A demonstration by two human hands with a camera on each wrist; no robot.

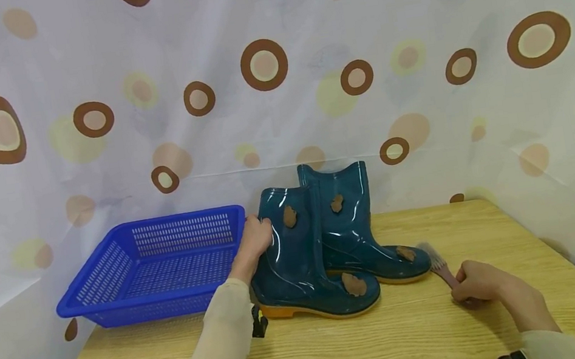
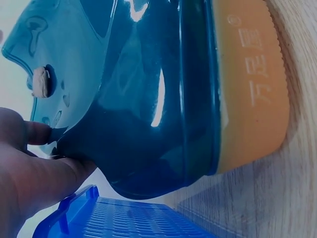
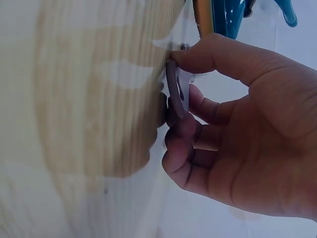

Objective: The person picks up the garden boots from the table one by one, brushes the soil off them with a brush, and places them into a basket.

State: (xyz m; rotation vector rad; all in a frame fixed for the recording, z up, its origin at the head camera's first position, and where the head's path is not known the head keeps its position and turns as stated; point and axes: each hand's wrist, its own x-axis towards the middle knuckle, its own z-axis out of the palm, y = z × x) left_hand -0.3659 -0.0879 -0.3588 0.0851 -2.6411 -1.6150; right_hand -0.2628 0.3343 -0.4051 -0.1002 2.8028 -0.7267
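Glossy teal-green, orange-soled: two boots on the wood-grain bench, toes toward its right edge. Front boot (image 1: 296, 264) upright, back from the near edge; rear boot (image 1: 347, 235) beside it, closer to the far edge. Four brown patches (image 1: 354, 284) visible, one on each shaft and one on each toe. Raised characters on the front boot's heel, seen from the left wrist.

Left hand (image 1: 255, 237): thumb and fingers closed in a pinch on the back of the front boot's shaft. Right hand (image 1: 477, 281): thumb and forefinger nipped together on the handle of a brush (image 1: 442, 271), remaining fingers curled in. Brush lies toward the bench's right edge, bristles at the rear boot's toe; contact cannot be told.

Blue perforated basket (image 1: 144, 299) at the far left corner of the bench (image 1: 366, 349), just beside the front boot. White sheet (image 1: 252, 6) with brown and yellow spots beyond the far edge.
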